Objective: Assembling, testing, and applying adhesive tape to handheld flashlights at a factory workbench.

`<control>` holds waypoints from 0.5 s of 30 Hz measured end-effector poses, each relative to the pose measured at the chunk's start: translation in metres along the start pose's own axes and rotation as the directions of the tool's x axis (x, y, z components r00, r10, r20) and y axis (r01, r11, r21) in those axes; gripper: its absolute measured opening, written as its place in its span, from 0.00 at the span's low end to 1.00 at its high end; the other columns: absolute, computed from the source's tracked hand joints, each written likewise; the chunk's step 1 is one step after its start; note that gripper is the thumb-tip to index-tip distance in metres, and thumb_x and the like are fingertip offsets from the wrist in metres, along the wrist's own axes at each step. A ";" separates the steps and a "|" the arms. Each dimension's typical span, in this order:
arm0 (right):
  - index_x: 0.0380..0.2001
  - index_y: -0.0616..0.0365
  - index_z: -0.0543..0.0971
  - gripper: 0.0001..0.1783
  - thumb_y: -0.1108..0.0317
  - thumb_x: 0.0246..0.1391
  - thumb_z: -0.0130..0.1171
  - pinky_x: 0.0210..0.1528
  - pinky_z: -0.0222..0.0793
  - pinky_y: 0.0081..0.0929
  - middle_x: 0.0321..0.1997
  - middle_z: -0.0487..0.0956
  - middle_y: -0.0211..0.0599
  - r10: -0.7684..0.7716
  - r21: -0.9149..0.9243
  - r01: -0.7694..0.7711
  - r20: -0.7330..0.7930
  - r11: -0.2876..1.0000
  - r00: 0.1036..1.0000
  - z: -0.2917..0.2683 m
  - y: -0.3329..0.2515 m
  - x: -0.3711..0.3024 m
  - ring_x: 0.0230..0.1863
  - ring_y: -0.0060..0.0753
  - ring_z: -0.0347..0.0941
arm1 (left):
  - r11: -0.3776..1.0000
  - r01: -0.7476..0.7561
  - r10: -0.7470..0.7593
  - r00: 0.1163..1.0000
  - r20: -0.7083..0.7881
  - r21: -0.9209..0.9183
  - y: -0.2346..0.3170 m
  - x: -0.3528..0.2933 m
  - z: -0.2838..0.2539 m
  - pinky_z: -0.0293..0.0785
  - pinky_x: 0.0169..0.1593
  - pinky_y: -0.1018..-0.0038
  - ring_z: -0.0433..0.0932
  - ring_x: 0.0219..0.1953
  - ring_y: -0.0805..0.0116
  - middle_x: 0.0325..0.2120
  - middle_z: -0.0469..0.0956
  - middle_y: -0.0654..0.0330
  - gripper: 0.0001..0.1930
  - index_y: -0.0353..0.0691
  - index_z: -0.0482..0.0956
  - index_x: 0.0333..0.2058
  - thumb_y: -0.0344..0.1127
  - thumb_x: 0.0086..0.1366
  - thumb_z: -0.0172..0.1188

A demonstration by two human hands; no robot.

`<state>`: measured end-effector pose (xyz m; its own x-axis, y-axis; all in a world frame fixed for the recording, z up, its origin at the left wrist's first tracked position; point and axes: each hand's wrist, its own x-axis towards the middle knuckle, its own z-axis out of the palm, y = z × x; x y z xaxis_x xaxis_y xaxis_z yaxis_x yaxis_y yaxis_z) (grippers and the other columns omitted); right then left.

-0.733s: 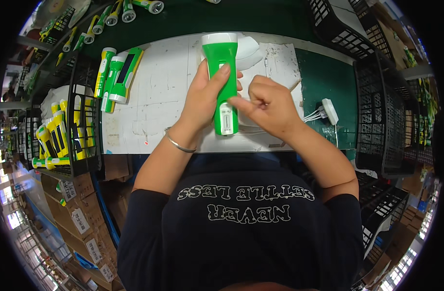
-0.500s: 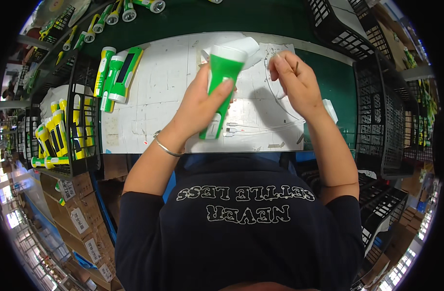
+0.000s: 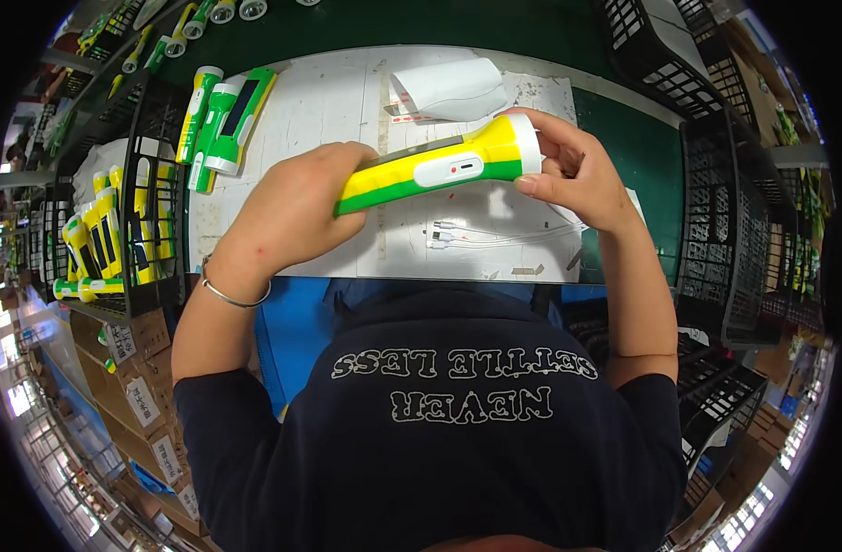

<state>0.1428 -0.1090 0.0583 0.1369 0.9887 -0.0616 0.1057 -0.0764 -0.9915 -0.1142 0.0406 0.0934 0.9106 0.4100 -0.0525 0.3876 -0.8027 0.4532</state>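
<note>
A yellow and green flashlight point(image 3: 432, 167) with a white rim lies across both hands above the white work surface. My left hand point(image 3: 301, 204) is wrapped round its narrow tail end. At the wide head, my right hand point(image 3: 577, 170) grips the white rim, the thumb below and the fingers partly hidden behind it. A white panel with a small red dot and a dark slot on the flashlight's side faces me. Beneath it, white cables point(image 3: 476, 241) with small plugs lie on the surface. Just beyond stands an open white paper sleeve point(image 3: 453, 89).
Several green and yellow flashlights point(image 3: 226, 129) lie at the left of the white board point(image 3: 297, 262). A black crate point(image 3: 154, 207) at far left holds more. Black crates point(image 3: 729, 230) line the right side. More flashlights point(image 3: 196, 20) stand along the far left edge.
The flashlight has turned from near upright to lying sideways, its yellow side now showing. My right hand has come from the cable to the flashlight's head. My left hand has shifted left to the tail.
</note>
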 end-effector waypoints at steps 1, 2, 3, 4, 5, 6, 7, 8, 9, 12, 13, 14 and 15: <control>0.55 0.61 0.69 0.37 0.64 0.38 0.70 0.22 0.51 0.08 0.35 0.73 0.26 0.001 0.000 -0.001 0.002 1.000 1.000 0.005 0.002 0.001 0.19 0.06 0.51 | 0.995 -0.032 0.036 0.999 0.033 -0.095 0.002 0.004 0.004 0.72 0.44 0.68 0.76 0.39 0.52 0.37 0.76 0.50 0.22 0.35 0.71 0.43 0.28 0.47 0.61; 0.55 0.60 0.68 0.38 0.65 0.39 0.70 0.22 0.51 0.08 0.35 0.75 0.27 0.032 0.053 -0.035 0.051 0.998 0.998 0.012 0.003 0.003 0.19 0.06 0.51 | 0.980 -0.063 0.076 0.995 0.061 -0.191 0.005 0.009 0.008 0.72 0.44 0.68 0.76 0.39 0.51 0.37 0.76 0.50 0.22 0.35 0.71 0.44 0.29 0.47 0.61; 0.56 0.59 0.67 0.38 0.66 0.39 0.69 0.22 0.51 0.08 0.34 0.76 0.27 0.059 0.106 -0.070 0.101 0.992 0.993 0.017 0.003 0.005 0.19 0.06 0.50 | 0.962 -0.082 0.108 0.990 0.090 -0.261 0.004 0.014 0.017 0.71 0.44 0.69 0.77 0.38 0.54 0.39 0.75 0.49 0.25 0.35 0.68 0.48 0.31 0.49 0.62; 0.55 0.57 0.67 0.36 0.68 0.40 0.69 0.25 0.56 0.09 0.33 0.78 0.28 0.101 0.058 -0.108 0.115 0.992 0.988 0.018 -0.001 0.006 0.21 0.07 0.58 | 0.962 -0.081 0.106 0.990 0.087 -0.260 0.002 0.017 0.027 0.71 0.44 0.69 0.77 0.38 0.54 0.39 0.75 0.49 0.25 0.35 0.68 0.48 0.31 0.49 0.62; 0.53 0.58 0.68 0.34 0.66 0.40 0.68 0.28 0.60 0.13 0.34 0.78 0.30 0.103 -0.076 -0.100 0.032 0.992 0.994 0.015 0.004 0.011 0.24 0.11 0.64 | 0.929 -0.029 0.051 0.997 0.050 -0.369 -0.001 0.019 0.039 0.71 0.44 0.70 0.76 0.38 0.57 0.40 0.75 0.50 0.27 0.35 0.65 0.50 0.31 0.50 0.61; 0.52 0.59 0.69 0.33 0.65 0.41 0.68 0.30 0.65 0.17 0.34 0.79 0.33 0.091 -0.208 -0.101 -0.055 0.973 0.994 0.008 0.015 0.019 0.27 0.16 0.70 | 0.881 0.012 -0.004 1.000 0.019 -0.473 -0.006 0.022 0.050 0.71 0.43 0.71 0.76 0.38 0.59 0.41 0.74 0.50 0.30 0.34 0.63 0.53 0.32 0.50 0.61; 0.47 0.58 0.71 0.28 0.58 0.43 0.66 0.37 0.70 0.29 0.36 0.79 0.39 0.088 -0.599 -0.221 -0.243 0.770 0.966 -0.001 0.025 0.024 0.36 0.32 0.76 | 0.841 0.008 -0.002 1.000 0.011 -0.541 -0.012 0.025 0.060 0.70 0.44 0.73 0.74 0.39 0.65 0.43 0.72 0.51 0.33 0.33 0.59 0.56 0.33 0.52 0.60; 0.45 0.55 0.72 0.26 0.55 0.44 0.64 0.39 0.70 0.31 0.37 0.79 0.40 0.100 -0.717 -0.322 -0.335 0.619 0.937 -0.003 0.034 0.027 0.37 0.36 0.76 | 0.840 -0.002 0.010 1.000 0.012 -0.542 -0.015 0.027 0.067 0.70 0.44 0.73 0.74 0.39 0.65 0.43 0.72 0.51 0.33 0.33 0.59 0.56 0.33 0.52 0.60; 0.44 0.53 0.73 0.25 0.52 0.45 0.62 0.40 0.70 0.34 0.37 0.79 0.41 0.096 -0.794 -0.417 -0.421 0.443 0.902 -0.003 0.044 0.029 0.38 0.41 0.76 | 0.762 0.101 -0.084 0.995 0.056 -0.640 -0.013 0.027 0.073 0.70 0.45 0.73 0.73 0.41 0.65 0.43 0.72 0.52 0.33 0.33 0.58 0.56 0.34 0.52 0.61; 0.36 0.55 0.76 0.18 0.53 0.47 0.59 0.40 0.70 0.35 0.38 0.78 0.43 0.107 -0.772 -0.415 -0.418 0.481 0.902 -0.001 0.060 0.039 0.37 0.42 0.76 | 0.660 0.207 -0.202 0.975 0.094 -0.723 -0.005 0.033 0.080 0.69 0.48 0.72 0.72 0.44 0.62 0.44 0.71 0.49 0.34 0.32 0.59 0.56 0.37 0.53 0.62; 0.33 0.56 0.76 0.17 0.54 0.48 0.59 0.40 0.70 0.36 0.38 0.78 0.43 0.097 -0.757 -0.380 -0.392 0.532 0.915 -0.003 0.064 0.041 0.36 0.42 0.76 | 0.658 0.220 -0.246 0.967 0.072 -0.720 -0.001 0.035 0.081 0.67 0.51 0.69 0.72 0.46 0.58 0.45 0.71 0.46 0.34 0.32 0.59 0.55 0.39 0.52 0.62; 0.29 0.60 0.75 0.13 0.60 0.49 0.57 0.38 0.69 0.33 0.32 0.78 0.43 0.008 -0.772 -0.332 -0.390 0.542 0.921 -0.007 0.071 0.041 0.31 0.41 0.74 | 0.660 0.218 -0.242 0.968 0.070 -0.719 0.002 0.037 0.083 0.67 0.51 0.69 0.72 0.46 0.58 0.45 0.71 0.46 0.34 0.32 0.59 0.55 0.39 0.52 0.62; 0.29 0.60 0.75 0.13 0.60 0.49 0.57 0.38 0.69 0.33 0.32 0.78 0.43 0.007 -0.773 -0.329 -0.387 0.543 0.922 -0.008 0.069 0.039 0.31 0.41 0.74 | 0.663 0.200 -0.250 0.968 0.039 -0.722 0.000 0.037 0.085 0.67 0.51 0.70 0.72 0.46 0.58 0.45 0.71 0.46 0.34 0.32 0.59 0.55 0.39 0.52 0.62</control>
<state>0.1634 -0.0764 -0.0118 0.5082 0.8610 -0.0197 0.7734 -0.4663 -0.4294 -0.0680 0.0194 0.0159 0.7898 0.5803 -0.1988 0.3355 -0.1374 0.9320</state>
